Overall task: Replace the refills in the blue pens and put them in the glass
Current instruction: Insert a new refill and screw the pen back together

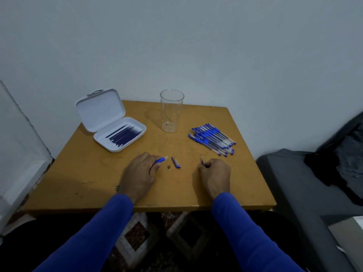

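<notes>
Blue long sleeves (102, 228) cover both forearms at the near edge, reaching over a square ochre wooden desk (98, 173).

Left hand (140, 173): rests on the desk, fingers curled round a blue pen barrel (162, 159) whose pale tip juts out toward the right.

Right hand (215, 176): rests on the desk, fingers curled, pinching a thin dark refill (202, 160) that points away from the person.

Between the hands: a short blue pen cap (175, 162) lying flat, with a tiny dark speck (169, 167) just beside it.

Farther right: a heap of blue-capped clear-barrelled pens (213, 139), lying flat, well apart from the hands.

Farther left: an open white plastic case (102, 112), lid upright, with a row of dark blue refills (124, 135) in its tray.

Far centre: a tall clear tumbler glass (171, 110), upright, between case and pen heap, holding no pens.
</notes>
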Tool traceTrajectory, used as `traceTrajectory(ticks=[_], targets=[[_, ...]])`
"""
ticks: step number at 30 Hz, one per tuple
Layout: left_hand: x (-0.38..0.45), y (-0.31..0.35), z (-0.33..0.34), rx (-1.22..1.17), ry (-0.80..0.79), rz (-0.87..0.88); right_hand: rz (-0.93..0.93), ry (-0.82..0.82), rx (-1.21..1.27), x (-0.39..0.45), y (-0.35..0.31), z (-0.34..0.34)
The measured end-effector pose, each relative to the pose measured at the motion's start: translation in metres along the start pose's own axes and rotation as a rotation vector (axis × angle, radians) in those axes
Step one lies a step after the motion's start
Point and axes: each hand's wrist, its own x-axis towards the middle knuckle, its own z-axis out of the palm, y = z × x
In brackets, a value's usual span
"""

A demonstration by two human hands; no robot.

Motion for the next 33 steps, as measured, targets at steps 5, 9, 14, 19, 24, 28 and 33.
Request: traceTrajectory(ticks=[5, 9, 14, 19, 24, 28, 33], targets=[[0.000, 0.000, -0.001, -0.011, 0.002, -0.001, 0.027, -0.043, -0.066, 0.004, -0.002, 0.001], [-0.001, 0.000, -0.001, -0.004, -0.002, 0.000, 0.000, -0.025, -0.062, 0.003, -0.001, 0.003], [0.000, 0.001, -0.001, 0.010, -0.005, -0.012, -0.036, 0.015, -0.045, 0.002, 0.003, 0.004], [0.000, 0.003, -0.002, -0.008, 0.007, -0.024, -0.056, -0.012, -0.061, 0.003, 0.004, 0.002], [0.003, 0.000, -0.009, -0.112, 0.069, -0.065, -0.221, 0.018, -0.162, 0.003, -0.015, 0.008], [0.008, -0.011, -0.023, -0.130, 0.136, -0.078, -0.378, -0.052, -0.167, 0.003, -0.056, 0.027], [0.011, -0.043, -0.048, -0.108, 0.245, -0.124, -0.553, -0.125, -0.136, -0.002, -0.113, 0.068]])
